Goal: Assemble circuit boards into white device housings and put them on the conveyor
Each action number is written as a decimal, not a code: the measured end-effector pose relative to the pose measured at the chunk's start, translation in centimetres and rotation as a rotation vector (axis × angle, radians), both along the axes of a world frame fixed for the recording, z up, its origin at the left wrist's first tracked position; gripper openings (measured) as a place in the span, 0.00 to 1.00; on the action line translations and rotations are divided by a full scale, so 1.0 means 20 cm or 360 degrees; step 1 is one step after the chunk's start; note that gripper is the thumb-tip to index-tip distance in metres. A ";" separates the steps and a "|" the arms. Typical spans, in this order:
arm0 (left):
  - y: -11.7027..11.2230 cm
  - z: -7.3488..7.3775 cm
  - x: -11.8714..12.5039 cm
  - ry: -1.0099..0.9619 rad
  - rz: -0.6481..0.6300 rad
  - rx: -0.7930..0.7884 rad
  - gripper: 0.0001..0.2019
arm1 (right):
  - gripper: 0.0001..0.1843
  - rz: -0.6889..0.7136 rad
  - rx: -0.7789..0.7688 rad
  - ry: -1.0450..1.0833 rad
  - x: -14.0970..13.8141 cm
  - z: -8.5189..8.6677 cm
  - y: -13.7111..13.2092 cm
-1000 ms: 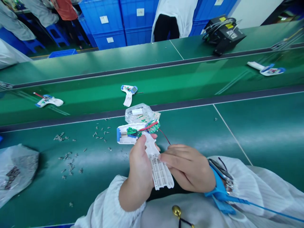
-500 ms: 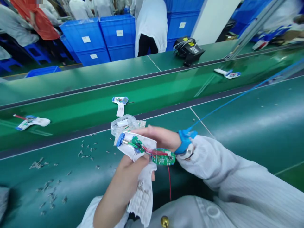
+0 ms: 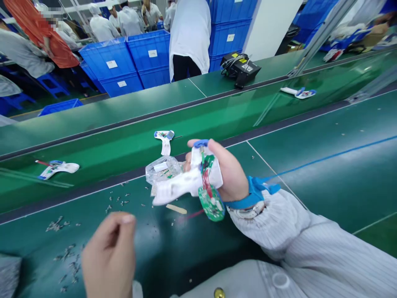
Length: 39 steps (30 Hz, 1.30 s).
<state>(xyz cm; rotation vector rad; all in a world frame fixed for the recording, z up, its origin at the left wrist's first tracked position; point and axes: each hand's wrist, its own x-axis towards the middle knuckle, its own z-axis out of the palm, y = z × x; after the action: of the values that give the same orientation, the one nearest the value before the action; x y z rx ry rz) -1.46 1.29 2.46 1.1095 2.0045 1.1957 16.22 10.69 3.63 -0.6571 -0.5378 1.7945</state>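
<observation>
My right hand (image 3: 232,176) grips a white thermometer housing half (image 3: 178,185), its handle pointing left and its blue-rimmed nose up. A small green board and red wires sit in its open side. A rounded green circuit board (image 3: 212,205) dangles below on the wires. Lower left, my left hand (image 3: 110,252) is closed, thumb against the curled index finger; whether a small thing is pinched there is hidden. Behind the housing lies a clear plastic bag (image 3: 163,169) with small parts. A flat wooden stick (image 3: 176,209) rests on the green bench (image 3: 155,256).
Loose small screws (image 3: 72,265) lie scattered at left. Beyond the bench, a green conveyor belt (image 3: 124,149) carries several housing halves, one (image 3: 166,140) just behind the bag. A blue cord (image 3: 328,156) runs right from my wrist strap. A black device (image 3: 240,70) stands past the belt.
My left hand has let go of the housing and moved down left. My right hand has turned the housing, handle now leftward, and the round board hangs lower. The belt's housings have shifted slightly right.
</observation>
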 end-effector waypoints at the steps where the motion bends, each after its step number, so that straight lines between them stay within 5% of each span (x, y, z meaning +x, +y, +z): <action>1: -0.01 -0.01 0.04 0.0021 -0.0202 -0.0069 0.06 | 0.13 -0.0184 0.0028 -0.0098 -0.01 0.01 0.01; 4: 0.00 -0.07 0.22 -0.0242 -0.0583 -0.0137 0.05 | 0.13 -0.0539 0.0193 -0.0413 -0.06 0.01 0.01; 8: 0.09 -0.08 0.38 -0.0430 -0.0363 0.0100 0.11 | 0.16 -0.0625 0.0321 -0.0600 -0.11 -0.03 -0.03; 14: 0.10 -0.04 0.35 -0.0635 0.0018 0.0418 0.15 | 0.15 -0.0592 0.0255 -0.0657 -0.09 -0.07 -0.05; 22: 0.09 -0.07 0.34 -0.1115 -0.0080 0.0629 0.16 | 0.16 -0.0551 0.0286 -0.0771 -0.12 -0.13 -0.06; 26: 0.11 -0.06 0.31 -0.1223 -0.0051 0.0687 0.13 | 0.19 -0.0260 0.0313 -0.1034 -0.11 -0.15 -0.06; 30: 0.12 -0.02 0.28 -0.1367 -0.0045 0.0528 0.08 | 0.22 -0.0145 0.0839 -0.1474 -0.07 -0.14 -0.12; 34: 0.13 0.01 0.28 -0.1657 0.0009 0.0306 0.03 | 0.07 -0.0242 0.1740 -0.1557 -0.01 -0.09 -0.18; 39: 0.14 0.01 0.28 -0.1869 0.0057 0.0159 0.07 | 0.13 0.0170 0.2058 -0.1504 0.04 -0.07 -0.17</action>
<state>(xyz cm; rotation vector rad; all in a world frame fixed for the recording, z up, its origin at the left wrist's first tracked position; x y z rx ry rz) 4.10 4.05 2.70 0.2236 1.0452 1.4707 17.07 7.37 2.27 -0.4676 -2.1190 0.7644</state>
